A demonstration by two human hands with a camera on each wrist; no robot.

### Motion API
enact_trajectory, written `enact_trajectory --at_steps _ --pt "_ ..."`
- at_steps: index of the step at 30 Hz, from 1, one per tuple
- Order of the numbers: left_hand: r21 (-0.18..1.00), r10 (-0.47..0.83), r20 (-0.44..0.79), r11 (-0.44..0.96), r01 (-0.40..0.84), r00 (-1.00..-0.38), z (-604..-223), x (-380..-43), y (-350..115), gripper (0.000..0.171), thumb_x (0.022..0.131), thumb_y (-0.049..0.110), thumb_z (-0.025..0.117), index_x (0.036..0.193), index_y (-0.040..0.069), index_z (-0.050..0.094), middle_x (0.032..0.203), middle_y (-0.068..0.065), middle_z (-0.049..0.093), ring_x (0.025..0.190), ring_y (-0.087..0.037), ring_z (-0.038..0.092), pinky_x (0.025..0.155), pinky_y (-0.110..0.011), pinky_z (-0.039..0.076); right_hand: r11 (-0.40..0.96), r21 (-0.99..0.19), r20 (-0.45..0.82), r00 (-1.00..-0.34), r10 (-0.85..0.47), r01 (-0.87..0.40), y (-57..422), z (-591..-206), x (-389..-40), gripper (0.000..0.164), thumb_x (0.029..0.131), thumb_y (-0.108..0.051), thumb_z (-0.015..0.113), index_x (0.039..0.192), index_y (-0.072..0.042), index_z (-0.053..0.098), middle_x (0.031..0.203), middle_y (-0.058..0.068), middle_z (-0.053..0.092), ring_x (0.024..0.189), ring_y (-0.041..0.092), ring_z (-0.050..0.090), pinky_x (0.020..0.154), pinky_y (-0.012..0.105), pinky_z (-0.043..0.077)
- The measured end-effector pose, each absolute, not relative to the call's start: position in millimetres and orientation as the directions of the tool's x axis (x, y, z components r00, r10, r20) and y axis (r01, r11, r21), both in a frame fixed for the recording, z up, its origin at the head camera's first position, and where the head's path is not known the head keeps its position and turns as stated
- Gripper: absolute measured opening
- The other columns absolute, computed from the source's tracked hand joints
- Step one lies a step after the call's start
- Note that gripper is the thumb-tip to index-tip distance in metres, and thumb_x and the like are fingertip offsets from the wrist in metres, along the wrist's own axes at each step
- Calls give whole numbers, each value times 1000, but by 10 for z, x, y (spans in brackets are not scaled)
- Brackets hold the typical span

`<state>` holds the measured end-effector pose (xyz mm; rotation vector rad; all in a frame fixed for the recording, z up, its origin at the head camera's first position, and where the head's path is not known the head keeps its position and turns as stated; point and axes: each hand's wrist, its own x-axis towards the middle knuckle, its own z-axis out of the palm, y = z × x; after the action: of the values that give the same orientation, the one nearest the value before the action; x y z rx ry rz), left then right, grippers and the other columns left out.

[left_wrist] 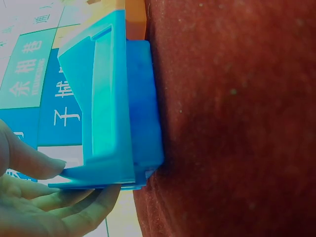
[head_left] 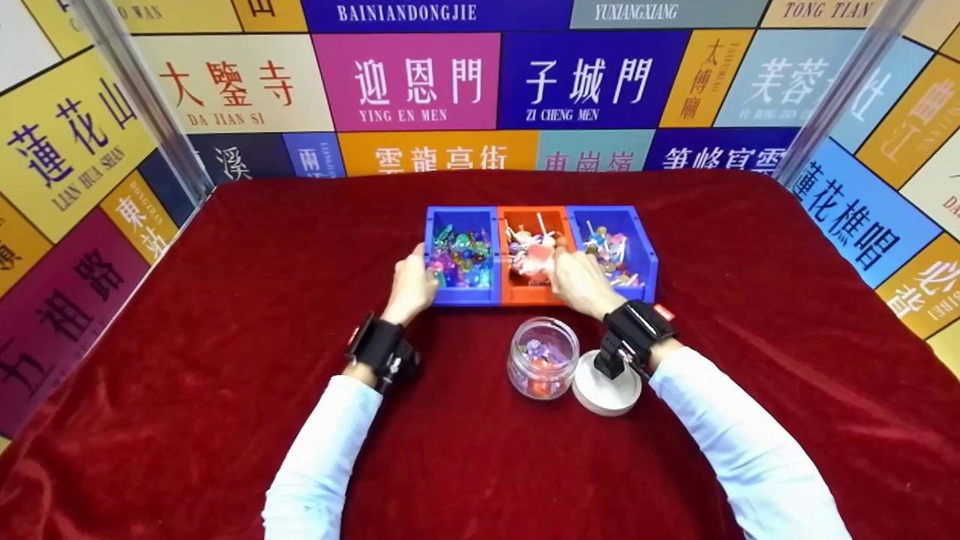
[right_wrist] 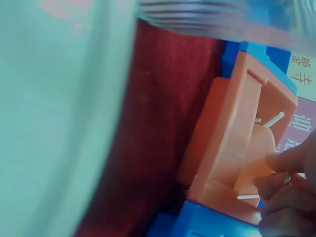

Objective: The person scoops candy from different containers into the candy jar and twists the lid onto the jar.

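A row of three joined bins stands in the middle of the head view. My left hand (head_left: 414,285) grips the outer side wall of the left blue bin (left_wrist: 111,98), thumb on one side and fingers on the other. That bin holds colourful clear gems (head_left: 461,255). My right hand (head_left: 585,281) reaches into the orange bin (head_left: 532,294), among lollipops with white sticks (head_left: 517,234). Its thumb and fingers (right_wrist: 279,163) pinch a pale pink, round-edged flat piece (right_wrist: 259,148); its lower part overlaps the bin's contents and cannot be told further.
The right blue bin (head_left: 646,262) holds small mixed pieces and sticks. In front of the bins stands a clear open jar (head_left: 523,375) with purple and red pieces inside. Beside it lies a white lid (head_left: 609,397), partly under the right wrist camera. A dark red cloth (head_left: 262,315) covers the table.
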<state>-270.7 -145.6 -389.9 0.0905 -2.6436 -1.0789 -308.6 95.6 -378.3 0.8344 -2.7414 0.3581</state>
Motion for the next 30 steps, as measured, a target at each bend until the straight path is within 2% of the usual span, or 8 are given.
enact_trajectory --at_steps 9,16,22,30 --pt "696 -170 220 717 33 -960 -3909 -2721 -1467 45 79 -8 49 124 -7 44 106 -27 59 102 -36 55 88 -41 44 764 -228 273 -793 -545 -603 1011 -3785 -3098 14 84 -7 51 86 7 51 62 17 54 56 35 55 50 43 48" --pt "697 -161 221 716 40 -962 -3897 -2721 -1468 45 80 -8 49 124 -8 44 106 -27 58 102 -36 54 89 -40 43 719 -278 227 -771 -595 -637 1123 -3703 -3096 22 86 -12 53 95 8 56 73 18 60 62 31 57 57 43 48" --pt "691 -166 223 722 36 -961 -3884 -2722 -1475 44 80 -7 49 124 -8 44 107 -27 58 103 -36 54 90 -40 43 689 -363 260 -778 -572 -628 1226 -3721 -3126 20 86 -13 55 93 6 58 75 15 60 66 27 54 60 41 44" --pt "688 -157 232 724 48 -960 -3899 -2706 -1462 42 81 -6 49 123 -8 45 107 -26 58 103 -36 54 90 -40 42 634 -503 285 -805 -520 -587 1339 -3733 -3134 25 86 -12 57 99 8 57 89 19 59 77 29 52 69 41 41"
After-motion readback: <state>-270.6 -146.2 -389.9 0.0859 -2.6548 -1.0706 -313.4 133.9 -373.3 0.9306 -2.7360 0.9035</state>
